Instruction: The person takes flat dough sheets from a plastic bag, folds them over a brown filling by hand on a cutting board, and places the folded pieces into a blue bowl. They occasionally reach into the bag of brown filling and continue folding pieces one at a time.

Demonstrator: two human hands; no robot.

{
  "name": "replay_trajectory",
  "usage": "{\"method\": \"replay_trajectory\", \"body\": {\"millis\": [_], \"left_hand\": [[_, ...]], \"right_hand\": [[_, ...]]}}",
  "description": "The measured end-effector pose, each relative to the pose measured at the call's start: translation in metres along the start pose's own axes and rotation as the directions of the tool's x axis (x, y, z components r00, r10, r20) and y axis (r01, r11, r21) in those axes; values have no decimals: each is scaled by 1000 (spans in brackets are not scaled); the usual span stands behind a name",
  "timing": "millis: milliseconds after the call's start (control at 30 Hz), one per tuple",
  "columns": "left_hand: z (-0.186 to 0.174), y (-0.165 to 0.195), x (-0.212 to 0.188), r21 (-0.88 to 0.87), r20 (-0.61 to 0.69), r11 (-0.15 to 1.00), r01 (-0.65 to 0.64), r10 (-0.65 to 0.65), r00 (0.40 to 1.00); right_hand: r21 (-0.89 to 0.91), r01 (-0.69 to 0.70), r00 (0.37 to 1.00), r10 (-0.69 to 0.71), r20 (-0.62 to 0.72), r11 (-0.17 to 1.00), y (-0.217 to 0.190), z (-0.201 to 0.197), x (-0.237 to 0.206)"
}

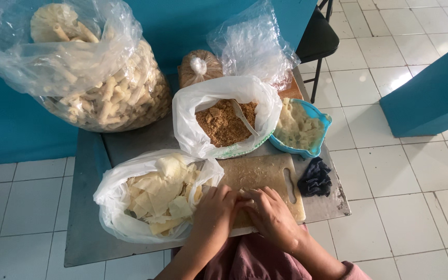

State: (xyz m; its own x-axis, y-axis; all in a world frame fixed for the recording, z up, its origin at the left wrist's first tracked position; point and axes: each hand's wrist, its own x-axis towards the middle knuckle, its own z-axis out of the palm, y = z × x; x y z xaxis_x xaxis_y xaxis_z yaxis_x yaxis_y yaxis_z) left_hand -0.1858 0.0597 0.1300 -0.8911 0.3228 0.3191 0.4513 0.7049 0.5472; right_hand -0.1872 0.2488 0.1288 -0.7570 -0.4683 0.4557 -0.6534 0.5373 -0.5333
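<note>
My left hand (214,210) and my right hand (271,215) are pressed together over the near edge of a pale cutting board (257,173), fingers curled around something small and pale that is mostly hidden. Just left of my left hand a white plastic bag (111,205) holds flat yellowish sheets (162,194). Behind the board a second white bag (193,103) holds brown crumbly filling (223,124) with a pale spoon (245,118) in it. A blue bowl (317,148) of pale mash stands at the right.
A big clear bag of rolled pale tubes (110,98) stands at the back left of the metal table (86,228). A tied brown bag (199,66), a crumpled clear bag (252,44), a dark cloth (316,179) and a black chair (317,36) are nearby. White tiled floor surrounds the table.
</note>
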Motion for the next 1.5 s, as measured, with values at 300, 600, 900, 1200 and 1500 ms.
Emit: {"method": "replay_trajectory", "body": {"millis": [300,600,900,1200,1500], "left_hand": [[-7,2,5,-102,16,995,9,-7,1000],[7,-6,-6,35,-67,994,-106,108,992],[0,-1,-3,259,2,953,-156,161,987],[9,6,-13,470,-39,874,-126,163,986],[3,-1,-4,336,-125,941,-37,84,989]], "right_hand": [[-14,-114,991,115,66,993,9,2,-3],[-53,-75,997,75,-10,996,18,8,-13],[-134,-23,1000,22,-12,991,13,7,-6],[-321,66,991,-100,-89,945,2,2,0],[-342,44,998,-56,-27,939,6,6,9]]}}
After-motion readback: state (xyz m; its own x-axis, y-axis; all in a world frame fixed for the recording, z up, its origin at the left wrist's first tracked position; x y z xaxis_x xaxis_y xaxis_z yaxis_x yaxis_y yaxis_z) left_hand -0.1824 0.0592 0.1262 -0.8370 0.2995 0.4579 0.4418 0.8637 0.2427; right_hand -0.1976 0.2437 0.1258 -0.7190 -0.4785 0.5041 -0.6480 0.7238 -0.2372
